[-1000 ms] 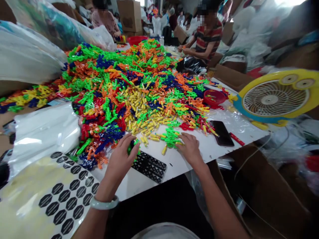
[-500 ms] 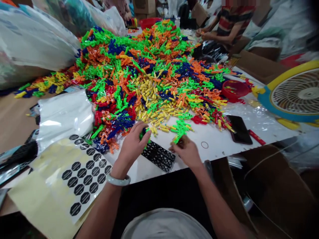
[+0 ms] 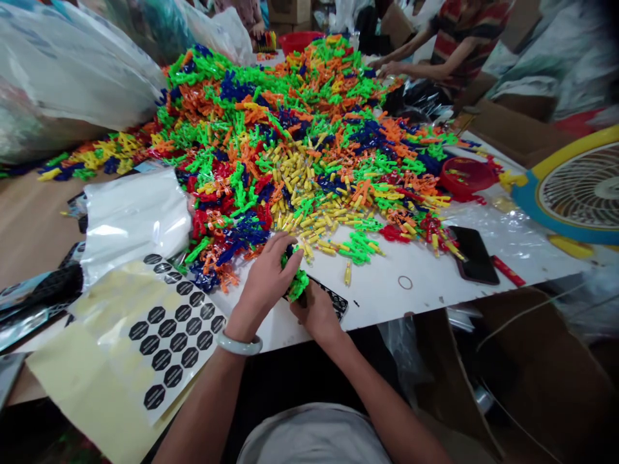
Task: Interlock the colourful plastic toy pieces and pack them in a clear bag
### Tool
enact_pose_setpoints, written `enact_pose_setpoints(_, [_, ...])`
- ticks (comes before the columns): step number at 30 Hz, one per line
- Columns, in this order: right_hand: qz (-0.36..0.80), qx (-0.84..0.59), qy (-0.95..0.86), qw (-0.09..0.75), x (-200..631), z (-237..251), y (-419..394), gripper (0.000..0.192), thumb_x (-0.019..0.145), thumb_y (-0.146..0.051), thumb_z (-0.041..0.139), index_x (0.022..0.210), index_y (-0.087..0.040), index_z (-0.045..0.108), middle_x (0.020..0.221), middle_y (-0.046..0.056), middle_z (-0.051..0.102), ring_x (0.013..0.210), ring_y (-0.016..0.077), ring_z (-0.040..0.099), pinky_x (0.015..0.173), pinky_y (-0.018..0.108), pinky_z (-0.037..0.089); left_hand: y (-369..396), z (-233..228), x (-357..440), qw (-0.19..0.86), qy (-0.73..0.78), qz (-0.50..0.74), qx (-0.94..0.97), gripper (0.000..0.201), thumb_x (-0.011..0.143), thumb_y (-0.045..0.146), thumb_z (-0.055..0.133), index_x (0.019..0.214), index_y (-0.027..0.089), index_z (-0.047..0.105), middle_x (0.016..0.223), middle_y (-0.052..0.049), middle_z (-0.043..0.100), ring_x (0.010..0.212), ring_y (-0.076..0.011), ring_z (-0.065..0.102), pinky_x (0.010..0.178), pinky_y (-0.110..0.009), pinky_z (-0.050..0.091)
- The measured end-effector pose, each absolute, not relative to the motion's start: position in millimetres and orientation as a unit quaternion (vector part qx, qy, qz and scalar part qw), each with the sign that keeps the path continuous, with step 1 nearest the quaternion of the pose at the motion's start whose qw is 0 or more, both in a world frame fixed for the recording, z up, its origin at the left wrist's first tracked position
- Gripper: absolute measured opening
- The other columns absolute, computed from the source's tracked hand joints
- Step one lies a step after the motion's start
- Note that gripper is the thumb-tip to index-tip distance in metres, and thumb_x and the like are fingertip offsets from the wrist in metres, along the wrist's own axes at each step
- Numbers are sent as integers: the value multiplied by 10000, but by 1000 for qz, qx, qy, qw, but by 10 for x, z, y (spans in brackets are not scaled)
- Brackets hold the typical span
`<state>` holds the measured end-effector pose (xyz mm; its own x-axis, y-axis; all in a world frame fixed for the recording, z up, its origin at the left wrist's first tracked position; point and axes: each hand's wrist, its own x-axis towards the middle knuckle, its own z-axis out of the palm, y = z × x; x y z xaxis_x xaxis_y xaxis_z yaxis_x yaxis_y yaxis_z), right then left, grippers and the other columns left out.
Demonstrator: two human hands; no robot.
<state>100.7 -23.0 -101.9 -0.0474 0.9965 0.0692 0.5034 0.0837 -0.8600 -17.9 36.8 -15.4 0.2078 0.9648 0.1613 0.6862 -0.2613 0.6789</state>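
Both hands meet at the near edge of a white table (image 3: 387,303). The left hand (image 3: 265,280) and right hand (image 3: 316,309) each have a closed grip on one bunch of green plastic pieces (image 3: 297,283), above a black grid tray (image 3: 333,301).

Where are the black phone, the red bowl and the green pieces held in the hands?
black phone (image 3: 474,254), head view, middle of its dark screen.
red bowl (image 3: 468,175), head view, on its inner wall.
green pieces (image 3: 298,283), head view, on the bunch between the two hands.
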Motion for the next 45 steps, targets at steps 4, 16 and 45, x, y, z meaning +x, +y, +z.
enact_pose_setpoints(4, [431,-559,-592,390,1067,-996,-276,187,729,-159,561,910,-205,565,670,-19,618,543,149,590,532,251,472,357,-155,-173,237,563,292,736,279,930,375,441,1108,213,583,1319,-81,554,1284,-197,476,1089,-362,375])
enact_pose_setpoints(16, [627,-501,-373,465,1325,-767,-220,377,732,-392,712,955,-221,461,588,-75,618,514,139,639,508,255,544,352,-154,-167,234,563,290,738,279,931,364,442,1126,217,575,1336,-66,545,1256,-197,501,1068,-365,402])
enact_pose_setpoints(45, [151,-676,-652,307,1833,-757,155,203,871,-207,468,928,-178,661,925,92,654,868,215,597,757,316,465,235,-107,-231,171,544,225,790,557,905,595,391,1301,211,469,1479,-130,388,1340,-274,420,1076,-449,397])
